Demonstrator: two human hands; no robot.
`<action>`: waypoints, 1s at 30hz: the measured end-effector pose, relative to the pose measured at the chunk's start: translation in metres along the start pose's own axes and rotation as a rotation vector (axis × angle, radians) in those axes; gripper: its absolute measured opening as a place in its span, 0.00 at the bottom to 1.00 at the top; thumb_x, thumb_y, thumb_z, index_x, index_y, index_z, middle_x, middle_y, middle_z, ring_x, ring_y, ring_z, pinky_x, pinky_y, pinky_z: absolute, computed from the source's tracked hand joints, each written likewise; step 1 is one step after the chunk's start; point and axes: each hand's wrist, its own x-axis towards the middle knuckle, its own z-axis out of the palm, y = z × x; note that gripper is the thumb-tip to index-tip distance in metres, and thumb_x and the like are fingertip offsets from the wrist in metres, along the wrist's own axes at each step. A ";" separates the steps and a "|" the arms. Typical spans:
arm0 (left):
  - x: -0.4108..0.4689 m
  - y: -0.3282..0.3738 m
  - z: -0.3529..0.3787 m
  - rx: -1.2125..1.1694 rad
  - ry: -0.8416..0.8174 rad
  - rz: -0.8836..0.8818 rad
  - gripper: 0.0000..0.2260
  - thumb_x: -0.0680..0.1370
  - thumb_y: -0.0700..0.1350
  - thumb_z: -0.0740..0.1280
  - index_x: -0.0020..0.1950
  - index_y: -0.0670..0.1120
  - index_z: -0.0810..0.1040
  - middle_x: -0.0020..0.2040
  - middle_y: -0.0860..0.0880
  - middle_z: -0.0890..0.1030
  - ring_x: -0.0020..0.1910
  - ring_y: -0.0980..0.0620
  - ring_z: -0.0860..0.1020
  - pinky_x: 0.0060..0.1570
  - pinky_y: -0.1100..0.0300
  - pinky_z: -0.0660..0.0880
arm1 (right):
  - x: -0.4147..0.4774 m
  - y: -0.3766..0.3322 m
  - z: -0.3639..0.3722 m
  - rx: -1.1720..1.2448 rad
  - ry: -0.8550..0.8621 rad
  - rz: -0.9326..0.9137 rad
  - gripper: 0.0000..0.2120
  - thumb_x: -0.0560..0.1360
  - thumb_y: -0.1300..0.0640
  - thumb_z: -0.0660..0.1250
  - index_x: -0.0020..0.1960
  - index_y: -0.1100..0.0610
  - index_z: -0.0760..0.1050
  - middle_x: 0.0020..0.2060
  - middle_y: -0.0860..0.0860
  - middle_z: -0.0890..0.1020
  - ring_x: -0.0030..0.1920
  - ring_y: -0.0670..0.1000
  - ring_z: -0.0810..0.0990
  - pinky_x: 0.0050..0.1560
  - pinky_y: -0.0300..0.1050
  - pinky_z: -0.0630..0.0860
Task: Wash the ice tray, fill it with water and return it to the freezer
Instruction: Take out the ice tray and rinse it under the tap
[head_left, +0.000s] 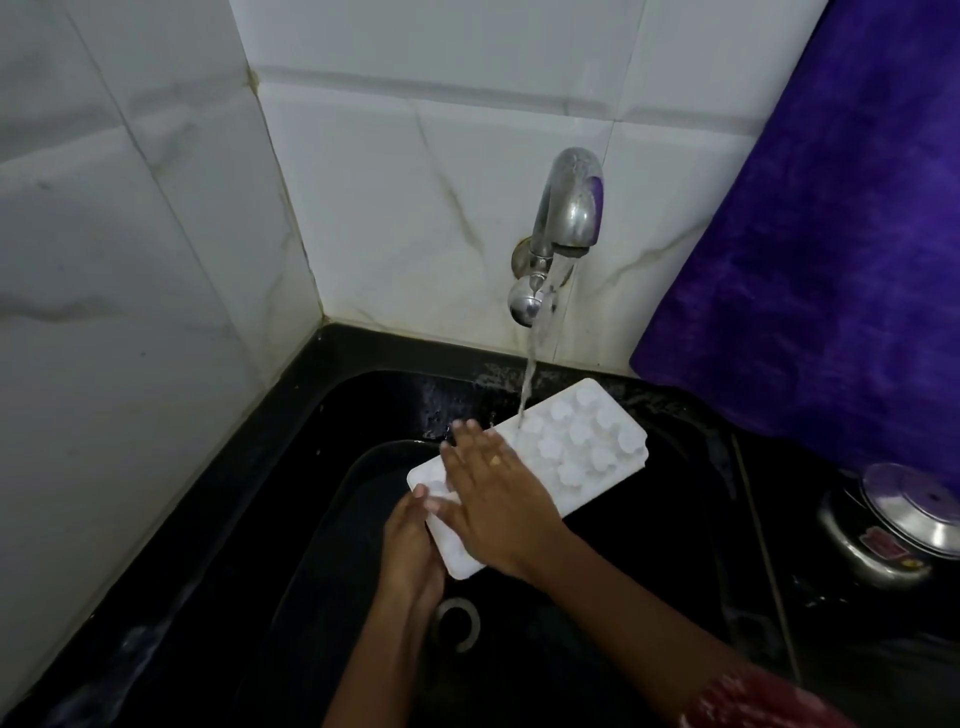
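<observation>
White marbled tiles back a black stone sink (363, 415), and the chrome wall tap (569, 208) is running. The left hand (410, 540) grips the near end of the white plastic ice tray (587, 447) from below; the right hand (493, 499) lies flat and spread across it. Water strikes just beyond the right fingertips. Best to tilt it so the rounded cups, whose contents can't be made out, flush clean.

White ice tray (571, 447) sits tilted over the black sink, moulded bumps up, far end under running water.
</observation>
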 end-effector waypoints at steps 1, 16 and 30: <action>0.001 -0.001 -0.004 -0.002 0.019 -0.009 0.11 0.82 0.44 0.54 0.52 0.41 0.74 0.40 0.48 0.81 0.34 0.56 0.81 0.37 0.60 0.76 | -0.004 0.000 0.003 -0.007 -0.004 -0.059 0.36 0.79 0.39 0.36 0.67 0.61 0.69 0.67 0.57 0.72 0.69 0.54 0.69 0.69 0.50 0.60; 0.006 0.014 -0.032 0.111 0.340 -0.026 0.20 0.82 0.51 0.53 0.70 0.41 0.65 0.69 0.39 0.69 0.68 0.39 0.68 0.67 0.43 0.65 | -0.020 0.076 -0.029 -0.048 0.161 -0.086 0.34 0.76 0.39 0.31 0.75 0.58 0.43 0.75 0.51 0.44 0.75 0.49 0.39 0.76 0.46 0.41; -0.006 0.025 -0.037 -0.345 0.188 -0.275 0.33 0.76 0.68 0.47 0.71 0.46 0.67 0.66 0.43 0.73 0.55 0.42 0.75 0.47 0.47 0.71 | -0.012 0.078 -0.050 0.862 -0.004 0.278 0.24 0.72 0.61 0.70 0.62 0.58 0.62 0.54 0.52 0.73 0.52 0.51 0.74 0.43 0.40 0.70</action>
